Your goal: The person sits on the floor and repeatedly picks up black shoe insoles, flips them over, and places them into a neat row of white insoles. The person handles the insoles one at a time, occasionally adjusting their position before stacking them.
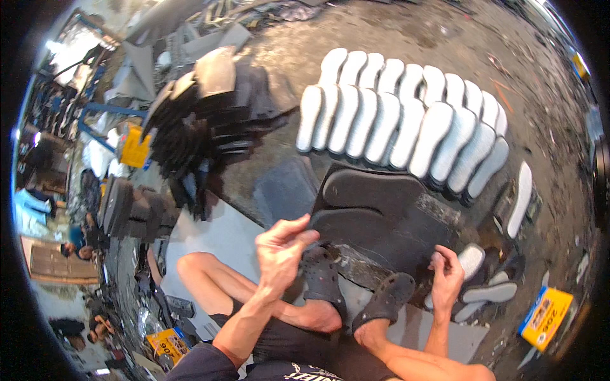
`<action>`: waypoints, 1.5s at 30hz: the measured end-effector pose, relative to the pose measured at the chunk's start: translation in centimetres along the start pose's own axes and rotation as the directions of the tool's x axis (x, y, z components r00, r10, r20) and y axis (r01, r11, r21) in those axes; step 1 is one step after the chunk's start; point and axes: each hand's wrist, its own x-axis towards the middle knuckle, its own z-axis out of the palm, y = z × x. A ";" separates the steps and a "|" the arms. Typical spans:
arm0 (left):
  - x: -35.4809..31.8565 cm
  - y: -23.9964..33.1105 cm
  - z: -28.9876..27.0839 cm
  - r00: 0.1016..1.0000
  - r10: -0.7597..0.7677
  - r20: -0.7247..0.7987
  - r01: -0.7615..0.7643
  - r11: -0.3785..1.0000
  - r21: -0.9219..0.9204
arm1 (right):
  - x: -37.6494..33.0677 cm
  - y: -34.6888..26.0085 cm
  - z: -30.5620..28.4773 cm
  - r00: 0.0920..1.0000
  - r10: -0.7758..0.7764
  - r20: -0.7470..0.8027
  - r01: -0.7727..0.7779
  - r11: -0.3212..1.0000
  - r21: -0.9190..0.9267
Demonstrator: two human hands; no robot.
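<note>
My left hand is raised near the left edge of a dark sole-shaped piece set on a black block. Its thumb and forefinger come together in a pinch; anything between them is too small to make out. My right hand hovers by the block's right side with its fingers curled in, and what they hold, if anything, is hidden. A black sheet covers the near part of the block. Beyond it, white-topped shoe soles stand leaning in two rows.
Loose soles lie right of my right hand, near a yellow box. A pile of black sheets is at the left. My feet in black clogs rest before the block. Other people sit far left.
</note>
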 end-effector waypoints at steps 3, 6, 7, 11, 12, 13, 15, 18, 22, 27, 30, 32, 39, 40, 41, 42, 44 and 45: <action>4.1 8.3 -6.2 0.740 0.671 -0.051 -0.489 0.588 0.644 | -0.2 -0.1 1.0 1.000 -0.014 0.000 0.013 0.986 0.166; 11.3 13.6 -10.9 0.310 0.951 -0.019 -0.467 0.170 0.868 | -0.6 1.5 -0.4 0.999 0.002 0.049 -0.006 0.997 0.077; 13.8 15.3 -13.0 0.197 0.979 0.052 -0.406 0.034 0.913 | -0.9 1.9 -0.5 0.998 0.014 0.060 -0.017 0.998 0.054; 22.0 19.1 -19.7 0.145 0.983 0.113 -0.307 -0.064 0.950 | -1.7 2.7 0.3 0.995 0.035 0.088 -0.042 0.996 0.078; 23.2 18.9 -21.4 0.163 0.982 0.096 -0.324 -0.038 0.945 | -1.8 3.0 0.8 0.994 0.047 0.103 -0.058 0.992 0.112; 24.0 18.2 -23.5 0.245 0.965 0.095 -0.278 -0.024 0.960 | -1.9 3.2 1.1 0.991 0.060 0.119 -0.077 0.986 0.145; 24.6 16.7 -25.7 0.410 0.909 0.077 -0.182 -0.001 0.983 | -2.3 2.9 1.6 0.989 0.057 0.136 -0.079 0.983 0.166; 23.0 13.5 -25.0 0.436 0.900 -0.001 -0.083 0.041 0.996 | -2.4 2.6 1.4 0.991 0.047 0.128 -0.063 0.990 0.123; 19.1 6.5 -15.4 0.387 0.917 0.092 -0.338 0.049 0.940 | -2.0 2.6 -0.3 0.997 0.035 0.062 -0.039 0.997 0.066; 15.2 -12.4 -16.8 0.916 0.371 0.155 -0.271 0.287 0.919 | -2.4 2.4 1.8 0.984 0.021 0.175 -0.039 0.994 0.102; 14.4 -16.4 -14.7 0.988 0.155 0.019 -0.078 0.385 0.920 | -2.7 2.5 1.8 0.986 0.045 0.160 -0.061 0.994 0.096; 15.0 -15.8 -12.7 0.986 0.162 0.036 -0.105 0.442 0.891 | -2.9 3.4 1.0 0.991 0.047 0.126 -0.062 0.992 0.113; 16.2 -14.9 -14.7 0.988 0.156 0.009 -0.062 0.340 0.938 | -3.1 3.4 1.5 0.987 0.069 0.143 -0.084 0.992 0.098; 16.9 -14.4 -15.4 0.992 0.120 0.029 -0.065 0.301 0.951 | -3.0 3.3 1.4 0.987 0.065 0.145 -0.080 0.992 0.095; 18.0 -13.8 -16.2 0.998 0.013 0.066 -0.067 0.324 0.944 | -2.9 3.2 1.2 0.987 0.062 0.146 -0.076 0.993 0.091; 19.5 -13.0 -17.1 0.990 -0.090 0.106 -0.068 0.345 0.936 | -2.8 3.1 1.1 0.987 0.064 0.147 -0.078 0.993 0.090; 21.4 -11.9 -16.6 0.969 -0.193 0.157 -0.085 0.335 0.938 | -2.8 2.9 1.1 0.989 0.065 0.135 -0.078 0.993 0.092; 22.4 -11.8 -17.2 0.959 -0.253 0.128 -0.024 0.379 0.925 | -2.8 2.8 1.5 0.988 0.066 0.140 -0.082 0.991 0.109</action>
